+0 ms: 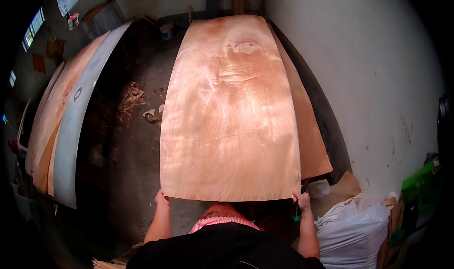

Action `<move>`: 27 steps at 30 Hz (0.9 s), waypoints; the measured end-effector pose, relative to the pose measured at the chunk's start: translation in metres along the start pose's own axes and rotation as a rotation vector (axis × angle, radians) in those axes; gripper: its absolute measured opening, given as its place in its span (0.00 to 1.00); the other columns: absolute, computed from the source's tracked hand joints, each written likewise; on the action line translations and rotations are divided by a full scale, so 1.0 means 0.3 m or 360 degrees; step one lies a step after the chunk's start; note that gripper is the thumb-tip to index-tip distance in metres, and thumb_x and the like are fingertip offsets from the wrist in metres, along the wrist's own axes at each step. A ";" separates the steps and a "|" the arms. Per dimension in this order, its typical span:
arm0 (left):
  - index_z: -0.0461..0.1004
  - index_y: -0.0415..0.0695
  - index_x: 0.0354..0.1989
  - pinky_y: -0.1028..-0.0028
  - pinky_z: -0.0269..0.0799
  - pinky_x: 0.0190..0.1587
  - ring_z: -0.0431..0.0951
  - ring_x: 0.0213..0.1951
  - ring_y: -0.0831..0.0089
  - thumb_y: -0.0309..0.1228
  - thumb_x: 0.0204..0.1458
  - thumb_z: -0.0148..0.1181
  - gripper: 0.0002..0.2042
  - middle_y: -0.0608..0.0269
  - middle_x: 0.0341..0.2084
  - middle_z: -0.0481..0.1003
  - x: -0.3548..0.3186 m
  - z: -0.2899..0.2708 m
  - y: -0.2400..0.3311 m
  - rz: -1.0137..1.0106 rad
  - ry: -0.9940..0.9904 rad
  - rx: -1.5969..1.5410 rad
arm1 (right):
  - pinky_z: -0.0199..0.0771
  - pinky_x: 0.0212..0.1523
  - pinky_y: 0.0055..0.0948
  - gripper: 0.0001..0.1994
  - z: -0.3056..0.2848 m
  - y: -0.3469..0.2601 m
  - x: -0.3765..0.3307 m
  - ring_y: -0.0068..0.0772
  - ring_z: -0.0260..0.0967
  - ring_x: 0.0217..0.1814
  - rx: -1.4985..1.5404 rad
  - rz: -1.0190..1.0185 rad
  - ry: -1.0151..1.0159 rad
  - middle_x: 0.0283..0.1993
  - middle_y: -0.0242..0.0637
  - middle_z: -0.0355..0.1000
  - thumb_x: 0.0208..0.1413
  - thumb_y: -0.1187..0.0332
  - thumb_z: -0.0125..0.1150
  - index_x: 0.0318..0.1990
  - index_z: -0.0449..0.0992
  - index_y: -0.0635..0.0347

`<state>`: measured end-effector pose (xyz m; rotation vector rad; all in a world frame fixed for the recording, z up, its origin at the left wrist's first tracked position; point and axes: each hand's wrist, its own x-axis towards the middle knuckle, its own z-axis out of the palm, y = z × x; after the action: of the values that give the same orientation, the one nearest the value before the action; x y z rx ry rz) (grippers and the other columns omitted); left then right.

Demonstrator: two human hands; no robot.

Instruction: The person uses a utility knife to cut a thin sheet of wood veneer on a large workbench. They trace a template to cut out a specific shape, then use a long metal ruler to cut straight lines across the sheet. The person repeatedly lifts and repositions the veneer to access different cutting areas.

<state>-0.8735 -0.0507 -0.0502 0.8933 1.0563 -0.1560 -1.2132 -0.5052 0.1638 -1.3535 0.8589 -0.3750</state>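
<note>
A large, thin sheet of wood veneer (229, 127), pale orange-brown with a knot near its far end, stretches away in front of me. My left hand (162, 199) is closed on its near left corner. At the near right corner my right hand (301, 201) grips the edge, fingers closed. A slim dark tool with a green end (297, 218) also sits in my right hand; its exact kind does not show. Beneath the veneer, a second brown sheet (314, 150) sticks out on the right.
On the left stands a stack of veneer sheets (47, 141) with a grey-blue sheet (75, 127) at its side. Veneer scraps (131, 98) litter the dark floor. A white wall (378, 89) rises on the right, above a white plastic sack (354, 231) and a green object (418, 181).
</note>
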 end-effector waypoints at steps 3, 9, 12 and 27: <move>0.67 0.39 0.29 0.76 0.69 0.23 0.72 0.24 0.73 0.23 0.45 0.50 0.03 0.64 0.23 0.70 -0.007 0.086 -0.085 0.0240 0.0086 0.0161 | 0.54 0.13 0.16 0.03 -0.051 0.013 0.111 0.16 0.56 0.12 -0.0177 -0.0036 0.0041 0.13 0.27 0.61 0.44 0.74 0.52 0.22 0.66 0.60; 0.66 0.37 0.36 0.76 0.67 0.28 0.70 0.28 0.74 0.22 0.42 0.52 0.10 0.61 0.29 0.70 0.040 0.170 -0.266 0.0651 0.0231 0.0500 | 0.57 0.13 0.19 0.04 -0.121 -0.008 0.299 0.19 0.58 0.12 -0.0448 -0.0068 0.0169 0.13 0.29 0.62 0.41 0.75 0.54 0.24 0.65 0.64; 0.66 0.36 0.36 0.76 0.68 0.30 0.70 0.28 0.74 0.22 0.42 0.54 0.11 0.60 0.30 0.70 -0.048 0.246 -0.309 0.0786 0.0334 0.0644 | 0.57 0.13 0.19 0.05 -0.139 -0.011 0.344 0.19 0.58 0.11 -0.0531 -0.0042 0.0242 0.13 0.30 0.62 0.41 0.74 0.54 0.25 0.66 0.64; 0.68 0.43 0.40 0.69 0.67 0.40 0.72 0.34 0.63 0.29 0.37 0.57 0.17 0.54 0.31 0.73 -0.061 0.382 -0.540 0.1028 0.0476 0.1324 | 0.56 0.13 0.19 0.05 -0.208 0.071 0.680 0.20 0.58 0.12 -0.0668 -0.0039 0.0109 0.14 0.29 0.61 0.42 0.74 0.52 0.27 0.64 0.63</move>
<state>-0.8869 -0.2419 -0.1048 2.0177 0.9160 0.1001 -1.1304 -0.6842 0.0798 -1.7470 1.0161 -0.2690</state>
